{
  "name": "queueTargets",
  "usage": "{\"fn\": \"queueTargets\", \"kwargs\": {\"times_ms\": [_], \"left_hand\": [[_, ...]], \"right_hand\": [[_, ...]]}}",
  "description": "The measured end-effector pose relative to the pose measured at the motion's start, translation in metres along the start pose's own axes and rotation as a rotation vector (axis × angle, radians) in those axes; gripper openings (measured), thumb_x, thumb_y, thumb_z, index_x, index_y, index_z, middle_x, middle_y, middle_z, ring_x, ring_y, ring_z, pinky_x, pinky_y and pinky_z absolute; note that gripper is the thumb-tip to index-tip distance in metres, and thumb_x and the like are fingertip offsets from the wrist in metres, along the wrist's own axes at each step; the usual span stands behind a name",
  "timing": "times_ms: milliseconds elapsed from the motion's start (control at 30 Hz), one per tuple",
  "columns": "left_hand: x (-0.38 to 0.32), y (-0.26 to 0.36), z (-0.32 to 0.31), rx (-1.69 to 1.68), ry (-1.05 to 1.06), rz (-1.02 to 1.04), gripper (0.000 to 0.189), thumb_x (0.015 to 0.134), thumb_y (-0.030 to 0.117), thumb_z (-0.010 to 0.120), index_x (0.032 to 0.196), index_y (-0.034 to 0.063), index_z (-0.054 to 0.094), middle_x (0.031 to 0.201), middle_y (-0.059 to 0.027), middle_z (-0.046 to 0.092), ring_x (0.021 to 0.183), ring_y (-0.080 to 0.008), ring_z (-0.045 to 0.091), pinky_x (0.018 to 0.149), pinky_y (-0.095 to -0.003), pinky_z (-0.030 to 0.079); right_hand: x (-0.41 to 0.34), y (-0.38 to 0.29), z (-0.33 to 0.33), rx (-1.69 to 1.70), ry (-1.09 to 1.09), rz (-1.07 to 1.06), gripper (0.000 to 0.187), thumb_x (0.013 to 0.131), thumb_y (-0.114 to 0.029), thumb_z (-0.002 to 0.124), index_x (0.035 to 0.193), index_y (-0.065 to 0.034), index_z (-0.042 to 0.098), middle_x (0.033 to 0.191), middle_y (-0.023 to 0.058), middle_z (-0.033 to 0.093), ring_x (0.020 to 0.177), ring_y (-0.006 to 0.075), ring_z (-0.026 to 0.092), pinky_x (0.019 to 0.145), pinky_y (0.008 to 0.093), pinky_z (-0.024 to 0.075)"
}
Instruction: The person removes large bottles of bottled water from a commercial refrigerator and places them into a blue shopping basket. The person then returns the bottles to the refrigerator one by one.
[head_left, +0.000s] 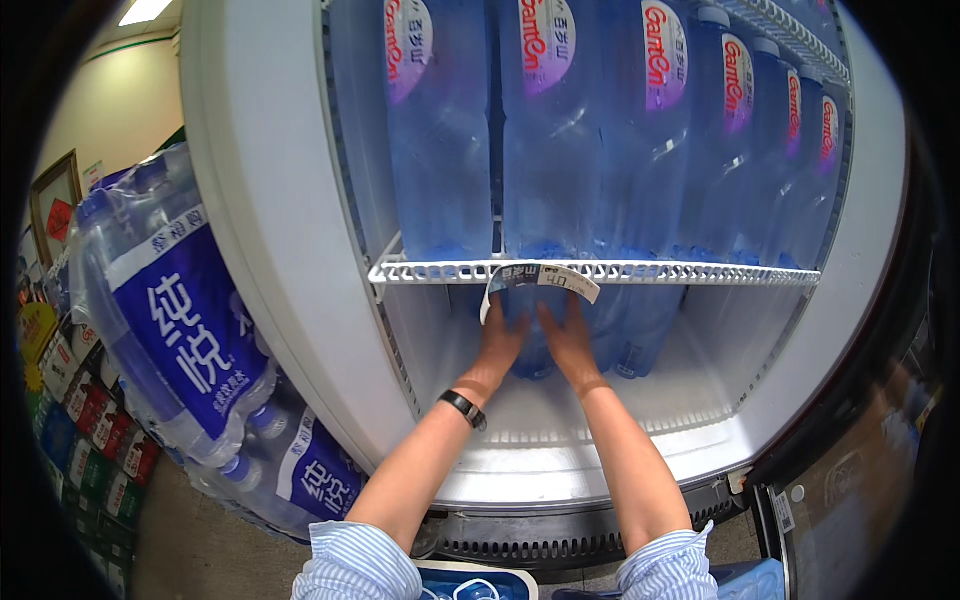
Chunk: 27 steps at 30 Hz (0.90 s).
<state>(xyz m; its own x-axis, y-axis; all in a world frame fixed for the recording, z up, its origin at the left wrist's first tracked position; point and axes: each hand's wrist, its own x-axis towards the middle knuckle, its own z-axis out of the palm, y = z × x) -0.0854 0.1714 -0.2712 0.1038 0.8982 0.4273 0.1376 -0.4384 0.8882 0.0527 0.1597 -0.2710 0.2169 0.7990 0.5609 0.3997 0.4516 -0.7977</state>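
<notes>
Both of my hands reach into the lower compartment of a refrigerated display case. My left hand (502, 341), with a dark band on the wrist, is against the left side of a blue-tinted plastic water bottle (535, 360). On its right side is my right hand (571, 341). The thumbs lie towards the bottle's front, and some fingertips are hidden behind a curled price strip (559, 281) on the shelf edge. More blue bottles (641, 337) stand just to the right. The held bottle's upper part is hidden by the shelf.
A white wire shelf (697, 274) above my hands carries several large water bottles (555, 165). Film-wrapped bottle packs (202, 315) are stacked left of the case. Below me is a blue container with a white rim (517, 574). The open glass door (847, 487) is at right.
</notes>
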Motion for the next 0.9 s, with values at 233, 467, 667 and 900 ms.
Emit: {"fn": "queueTargets", "kwargs": {"times_ms": [233, 467, 667, 900], "left_hand": [[-0.006, 0.031, 0.001, -0.253, -0.157, -0.159, 0.067, 0.102, 0.023, 0.048, 0.157, 0.0073, 0.013, 0.158, -0.0151, 0.027, 0.146, -0.0253, 0.024, 0.118, -0.0353, 0.018], [-0.063, 0.040, -0.021, -0.042, -0.071, 0.015, 0.083, 0.085, 0.016, 0.072, 0.152, 0.0030, 0.024, 0.141, -0.0199, 0.045, 0.134, -0.0287, 0.043, 0.106, -0.0408, 0.041], [-0.107, 0.057, -0.026, 0.086, -0.024, 0.109, 0.088, 0.078, 0.016, 0.076, 0.150, 0.0033, 0.027, 0.136, -0.0168, 0.050, 0.126, -0.0277, 0.050, 0.097, -0.0433, 0.048], [-0.151, 0.091, -0.016, 0.072, 0.115, 0.032, 0.087, 0.074, 0.015, 0.077, 0.147, -0.0021, 0.032, 0.132, -0.0232, 0.053, 0.121, -0.0348, 0.056, 0.099, -0.0408, 0.046]], "right_hand": [[0.001, 0.004, -0.005, 0.177, -0.035, 0.040, 0.077, 0.092, -0.033, 0.063, 0.147, 0.0068, 0.028, 0.144, 0.0296, 0.043, 0.136, 0.0393, 0.041, 0.111, 0.0400, 0.0333], [-0.048, -0.054, -0.035, 0.100, -0.212, 0.067, 0.088, 0.083, -0.032, 0.072, 0.148, 0.0068, 0.027, 0.139, 0.0273, 0.048, 0.129, 0.0375, 0.050, 0.105, 0.0390, 0.0415], [-0.089, -0.099, -0.056, 0.038, -0.264, 0.140, 0.091, 0.080, -0.033, 0.075, 0.148, 0.0057, 0.027, 0.135, 0.0287, 0.051, 0.127, 0.0375, 0.051, 0.105, 0.0411, 0.0417], [-0.130, -0.116, -0.058, 0.094, -0.183, 0.124, 0.088, 0.077, -0.023, 0.077, 0.146, 0.0039, 0.029, 0.132, 0.0262, 0.051, 0.123, 0.0386, 0.052, 0.102, 0.0437, 0.0428]]}}
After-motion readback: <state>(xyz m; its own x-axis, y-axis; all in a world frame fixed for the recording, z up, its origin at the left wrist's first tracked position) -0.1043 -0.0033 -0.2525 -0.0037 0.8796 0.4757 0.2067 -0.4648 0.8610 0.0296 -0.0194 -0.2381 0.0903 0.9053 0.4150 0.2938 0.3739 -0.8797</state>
